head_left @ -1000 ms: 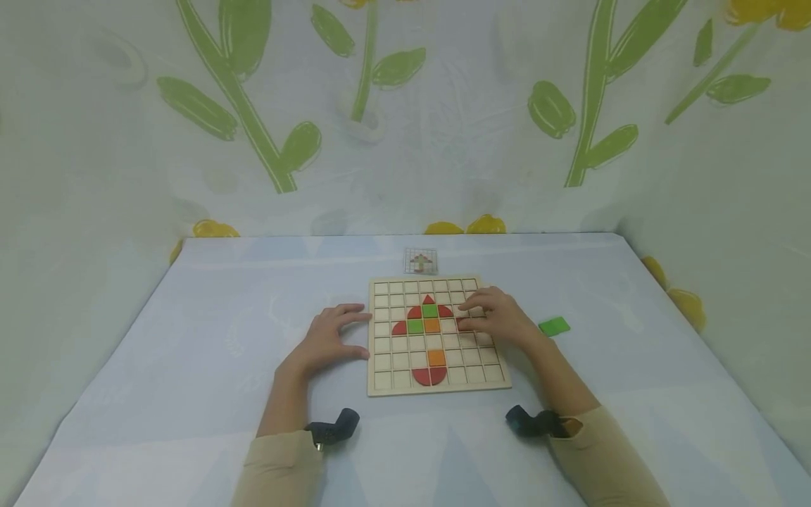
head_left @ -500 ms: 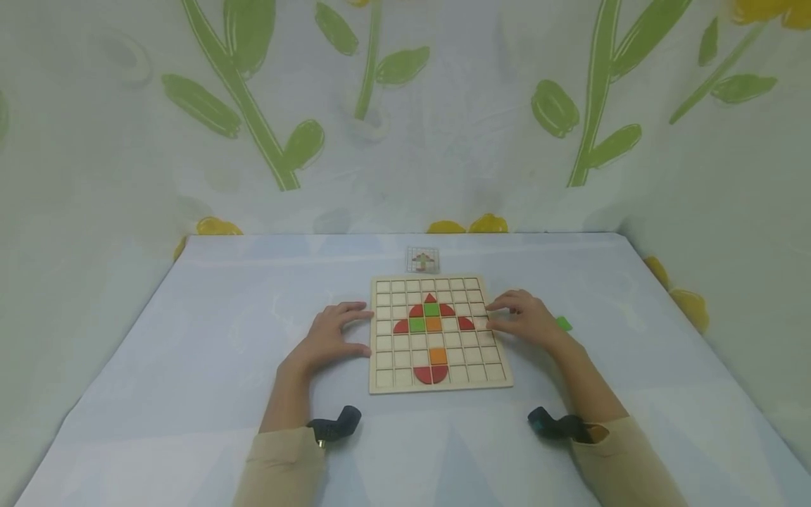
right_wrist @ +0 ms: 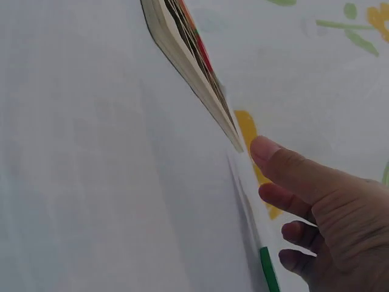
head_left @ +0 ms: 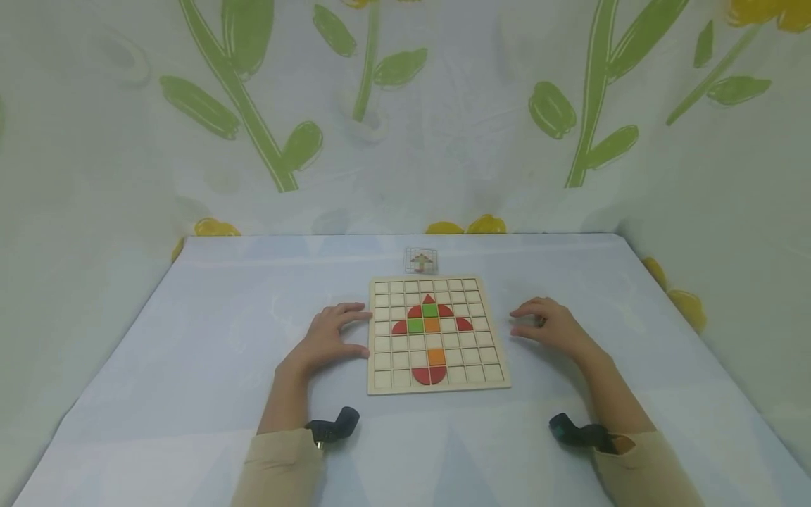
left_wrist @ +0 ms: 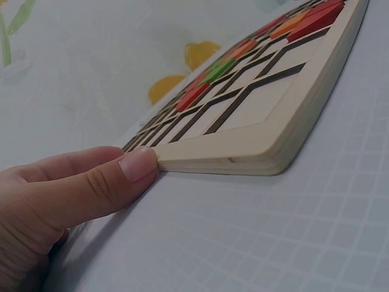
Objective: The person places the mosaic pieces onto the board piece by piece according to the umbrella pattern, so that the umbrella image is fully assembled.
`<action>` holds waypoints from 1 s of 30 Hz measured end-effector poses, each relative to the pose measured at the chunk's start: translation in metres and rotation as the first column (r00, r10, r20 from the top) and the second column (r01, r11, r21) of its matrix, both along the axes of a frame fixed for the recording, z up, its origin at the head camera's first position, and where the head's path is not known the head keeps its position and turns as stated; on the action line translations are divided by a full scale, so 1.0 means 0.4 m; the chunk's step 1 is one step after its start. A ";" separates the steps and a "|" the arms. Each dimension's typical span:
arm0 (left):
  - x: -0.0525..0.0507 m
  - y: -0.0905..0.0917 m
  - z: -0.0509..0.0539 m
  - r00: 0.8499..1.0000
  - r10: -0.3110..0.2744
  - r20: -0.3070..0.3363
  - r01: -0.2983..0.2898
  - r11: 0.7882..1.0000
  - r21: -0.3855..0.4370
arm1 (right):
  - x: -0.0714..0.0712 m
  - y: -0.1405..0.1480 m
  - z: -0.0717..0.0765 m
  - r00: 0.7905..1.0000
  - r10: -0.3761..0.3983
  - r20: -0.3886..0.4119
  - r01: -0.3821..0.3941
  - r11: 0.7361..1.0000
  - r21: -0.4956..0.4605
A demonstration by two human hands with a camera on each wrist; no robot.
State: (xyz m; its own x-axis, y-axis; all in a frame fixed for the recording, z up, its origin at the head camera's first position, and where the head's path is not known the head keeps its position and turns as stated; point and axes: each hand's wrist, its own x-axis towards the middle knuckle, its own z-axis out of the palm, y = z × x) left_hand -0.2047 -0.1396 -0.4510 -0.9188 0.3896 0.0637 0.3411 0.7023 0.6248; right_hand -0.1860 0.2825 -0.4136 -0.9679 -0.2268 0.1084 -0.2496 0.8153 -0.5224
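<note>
A wooden grid board lies flat on the table, seen whole in the head view. In its cells sit a red triangle, several red quarter-circle tiles, green squares and orange squares. My left hand touches the board's left edge with fingertips and thumb; the thumb tip is against the frame in the left wrist view. To the right of the board, my right hand hovers apart from it, fingers relaxed, holding nothing. A green tile shows below that hand in the right wrist view; the head view hides it.
Behind the board lies a small clear-looking card with a printed grid pattern. White cloth walls with plant prints rise at the back and sides of the white table.
My right hand has left the red quarter-circle tile, now lying in a cell at the right, and moved rightward off the board, covering the green tile. My left hand stays put.
</note>
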 end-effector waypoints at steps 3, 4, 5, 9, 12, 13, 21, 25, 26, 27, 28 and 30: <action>0.002 0.000 0.002 1.000 -0.004 -0.003 0.004 1.000 -0.001 | 0.006 0.015 -0.003 1.000 -0.016 0.013 0.016 1.000 -0.001; 0.002 0.000 0.003 1.000 -0.005 -0.004 0.005 1.000 -0.001 | 0.008 0.019 -0.003 1.000 -0.020 0.019 0.020 1.000 -0.004; 0.003 0.000 0.003 1.000 -0.007 -0.006 0.007 1.000 -0.002 | 0.010 0.024 -0.004 1.000 -0.021 0.021 0.021 1.000 -0.004; 0.003 0.000 0.004 1.000 -0.009 -0.009 0.009 1.000 0.000 | 0.016 0.042 -0.005 0.999 -0.028 0.024 0.028 1.000 0.000; 0.003 0.001 0.003 1.000 -0.005 -0.005 0.005 1.000 0.000 | 0.020 0.057 -0.007 0.999 -0.033 0.017 0.032 0.999 0.013; 0.002 0.001 0.002 1.000 -0.004 -0.003 0.004 1.000 0.001 | 0.022 0.062 -0.007 0.999 -0.036 0.018 0.036 0.999 0.017; 0.003 0.001 0.004 1.000 0.001 -0.002 -0.001 1.000 -0.001 | 0.036 0.101 -0.009 0.999 -0.043 -0.018 0.043 0.998 0.037; 0.003 0.001 0.004 1.000 0.000 0.002 0.000 1.000 -0.003 | 0.045 0.111 -0.003 0.998 -0.031 -0.047 0.033 0.999 0.040; 0.003 0.001 0.003 1.000 -0.001 0.002 0.001 1.000 -0.004 | 0.047 0.112 -0.002 0.998 -0.029 -0.052 0.031 0.999 0.043; 0.002 0.001 0.003 1.000 -0.001 0.001 0.001 1.000 -0.005 | 0.047 0.113 -0.001 0.998 -0.027 -0.055 0.030 0.998 0.047; 0.002 0.001 0.002 1.000 0.000 0.003 0.000 1.000 -0.004 | 0.048 0.113 0.000 0.998 -0.025 -0.054 0.027 0.999 0.047; 0.002 0.001 0.001 1.000 0.004 0.005 -0.004 1.000 -0.003 | 0.048 0.114 0.000 0.998 -0.022 -0.051 0.024 0.998 0.053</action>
